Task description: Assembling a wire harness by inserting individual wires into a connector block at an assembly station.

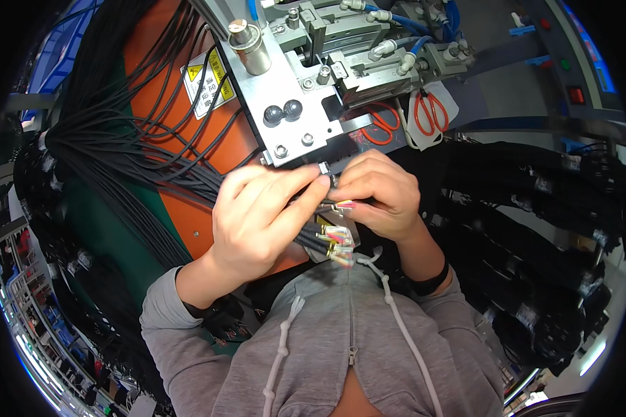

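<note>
My left hand (261, 219) is closed around a small bundle of black cables (311, 240) whose ends show clear plastic plugs and coloured wires (337, 243). My right hand (375, 194) pinches one cable end with coloured wires (342, 204) between thumb and fingers. Both hands meet just below the front of a grey metal press machine (292, 104), fingertips touching near its lower edge.
A thick fan of black cables (125, 132) lies over the orange and green table at the left. More bundled black cables (535, 208) are piled at the right. Two orange-handled scissors (431, 111) hang behind the machine. Blue air hoses (410, 28) run on top.
</note>
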Motion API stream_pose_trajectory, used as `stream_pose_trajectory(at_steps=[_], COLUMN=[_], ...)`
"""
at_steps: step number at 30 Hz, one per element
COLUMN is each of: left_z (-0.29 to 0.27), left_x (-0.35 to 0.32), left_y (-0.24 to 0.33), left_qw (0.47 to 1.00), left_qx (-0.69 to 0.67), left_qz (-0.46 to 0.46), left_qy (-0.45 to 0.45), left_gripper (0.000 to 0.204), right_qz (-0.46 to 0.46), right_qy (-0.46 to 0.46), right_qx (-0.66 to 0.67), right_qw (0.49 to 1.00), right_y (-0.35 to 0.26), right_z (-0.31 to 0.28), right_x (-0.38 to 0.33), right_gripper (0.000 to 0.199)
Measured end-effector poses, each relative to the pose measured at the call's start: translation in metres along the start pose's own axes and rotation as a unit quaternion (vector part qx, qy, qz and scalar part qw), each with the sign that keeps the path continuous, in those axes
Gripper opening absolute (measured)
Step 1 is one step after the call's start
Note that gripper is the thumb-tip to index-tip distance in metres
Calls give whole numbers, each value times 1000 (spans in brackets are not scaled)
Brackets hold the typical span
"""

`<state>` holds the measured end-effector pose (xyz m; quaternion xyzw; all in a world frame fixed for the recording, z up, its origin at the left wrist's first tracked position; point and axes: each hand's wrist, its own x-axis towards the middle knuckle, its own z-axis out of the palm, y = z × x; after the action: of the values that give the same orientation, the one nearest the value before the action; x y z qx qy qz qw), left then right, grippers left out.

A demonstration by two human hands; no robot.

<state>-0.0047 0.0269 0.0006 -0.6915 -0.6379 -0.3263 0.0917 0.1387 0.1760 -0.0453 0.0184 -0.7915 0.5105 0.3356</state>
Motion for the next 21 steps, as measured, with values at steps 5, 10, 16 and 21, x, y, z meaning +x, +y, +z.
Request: stream_pose_trajectory(at_steps=[5, 10, 16, 21], left_z=[-11, -1, -1, 2], left_x=[3, -6, -5, -4], left_y=[1, -2, 3, 1], left_qw=[999, 999, 996, 996], left_qx=[-43, -33, -17, -12], left_qz=[20, -7, -24, -10], left_qy=[17, 36, 79, 93], left_gripper=[29, 25, 22, 21], right_qz=[45, 37, 36, 111], right_qy=[29, 87, 114, 153], right_qx=[16, 78, 127, 312], right_qw=[998, 992, 985, 931], right_y=[-14, -20, -10, -15], right_z=[0, 21, 27, 33], right_x=[3, 15, 12, 11], right_gripper=[20, 24, 33, 31])
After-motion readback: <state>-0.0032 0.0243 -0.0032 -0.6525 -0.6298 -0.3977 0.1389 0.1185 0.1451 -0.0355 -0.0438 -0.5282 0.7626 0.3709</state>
